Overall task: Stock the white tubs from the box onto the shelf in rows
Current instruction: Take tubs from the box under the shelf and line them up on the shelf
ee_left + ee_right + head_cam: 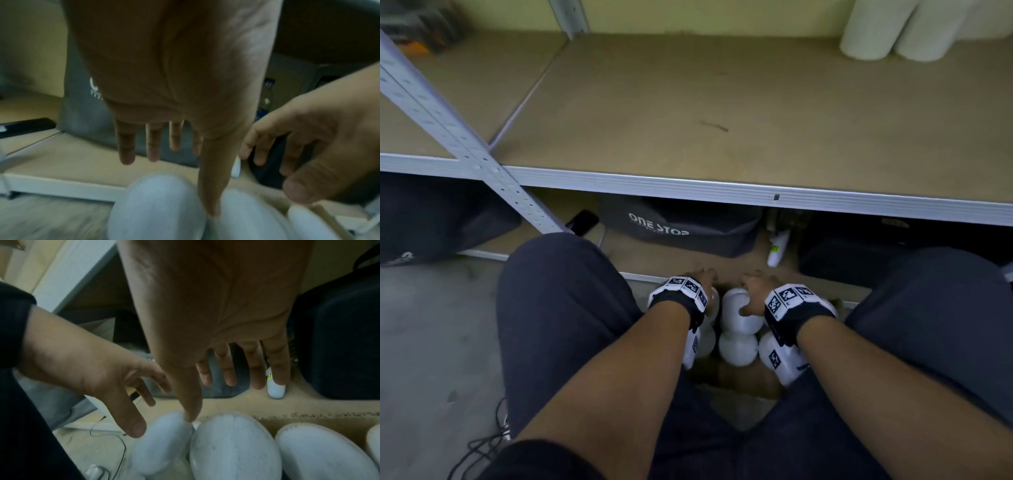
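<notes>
Several white tubs point(738, 346) stand packed in a cardboard box point(736, 380) on the floor between my knees. My left hand point(698, 277) hovers over the box's left side, fingers straight and spread. In the left wrist view its thumb dips between two tubs point(156, 207). My right hand point(756, 287) reaches over a tub point(739, 308) in the middle, also with straight fingers. In the right wrist view my right hand point(211, 400) has its thumb tip touching the gap between two tubs point(232, 447). Neither hand grips anything. The wooden shelf point(722, 113) above holds no tubs.
White paper rolls point(873, 31) stand at the shelf's back right. A slanted metal post point(448, 116) crosses at left. Below the shelf sit a grey "ONE STOP" bag point(681, 226), a white bottle point(777, 248), a phone point(582, 222) and dark bags. Cables point(482, 442) lie on the floor.
</notes>
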